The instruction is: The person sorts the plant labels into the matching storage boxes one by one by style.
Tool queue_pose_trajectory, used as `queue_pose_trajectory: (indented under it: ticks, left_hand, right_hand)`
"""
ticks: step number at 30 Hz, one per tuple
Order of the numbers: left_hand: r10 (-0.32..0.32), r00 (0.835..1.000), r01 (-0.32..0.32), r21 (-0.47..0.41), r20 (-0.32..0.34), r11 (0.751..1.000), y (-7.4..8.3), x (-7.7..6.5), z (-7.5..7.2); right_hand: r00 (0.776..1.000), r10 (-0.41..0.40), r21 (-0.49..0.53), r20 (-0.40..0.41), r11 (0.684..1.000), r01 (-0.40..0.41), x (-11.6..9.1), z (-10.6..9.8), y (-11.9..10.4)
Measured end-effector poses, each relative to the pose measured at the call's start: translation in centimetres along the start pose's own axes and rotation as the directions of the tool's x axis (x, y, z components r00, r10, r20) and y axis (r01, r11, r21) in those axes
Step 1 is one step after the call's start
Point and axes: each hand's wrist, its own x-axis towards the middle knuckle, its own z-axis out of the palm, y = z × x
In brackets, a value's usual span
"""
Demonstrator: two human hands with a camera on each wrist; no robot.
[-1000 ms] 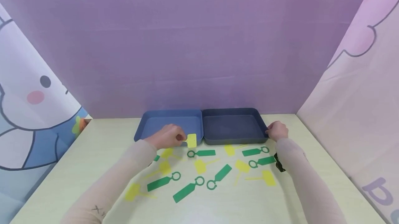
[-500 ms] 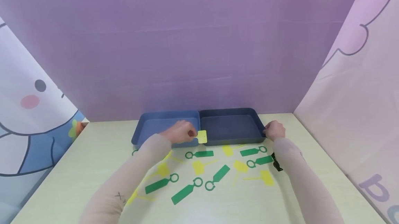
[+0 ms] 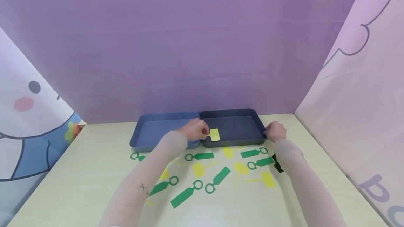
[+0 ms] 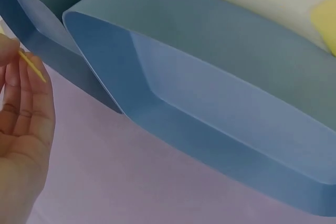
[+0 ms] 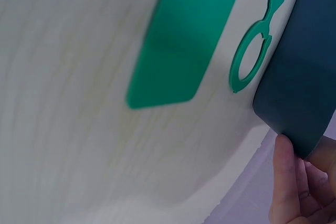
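My left hand (image 3: 194,129) pinches the thin stem of a yellow T-shaped plant label (image 3: 215,134), whose flat head points right over the left part of the dark blue tray (image 3: 235,142). In the left wrist view, the end of the yellow stem (image 4: 32,66) sticks out past the fingers (image 4: 41,103). At the dark tray's right front corner, my right hand (image 3: 275,131) pinches the wall, with thumb and fingers on either side in the right wrist view (image 5: 294,182). The lighter blue tray (image 3: 143,148) adjoins it on the left, partly behind my left hand.
Several green ring-ended labels (image 3: 182,198) and several yellow T-shaped labels (image 3: 267,179) lie scattered on the pale table (image 3: 240,209) in front of the trays. A black object (image 3: 277,164) shows beside my right sleeve. A purple backdrop (image 3: 202,44) stands behind the trays.
My left hand has carried the yellow plant label rightward, from in front of the lighter tray to over the dark one. My right hand keeps its hold at the dark tray's corner.
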Motion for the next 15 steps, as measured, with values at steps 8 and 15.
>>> queue_pose_trajectory:
  ticks: [8, 15]
  left_hand:
    - [-0.009, 0.999, 0.010, 0.016, -0.052, 1.000, 0.9, 1.6, 1.4]
    - [-0.048, 0.995, 0.048, 0.002, -0.088, 0.999, 1.5, 2.4, 2.4]
  right_hand:
    - [1.000, 0.004, 0.010, -0.003, 1.000, -0.004, -0.1, -0.1, 0.1]
    - [1.000, 0.023, 0.018, -0.006, 1.000, -0.023, 0.0, 0.1, 0.3]
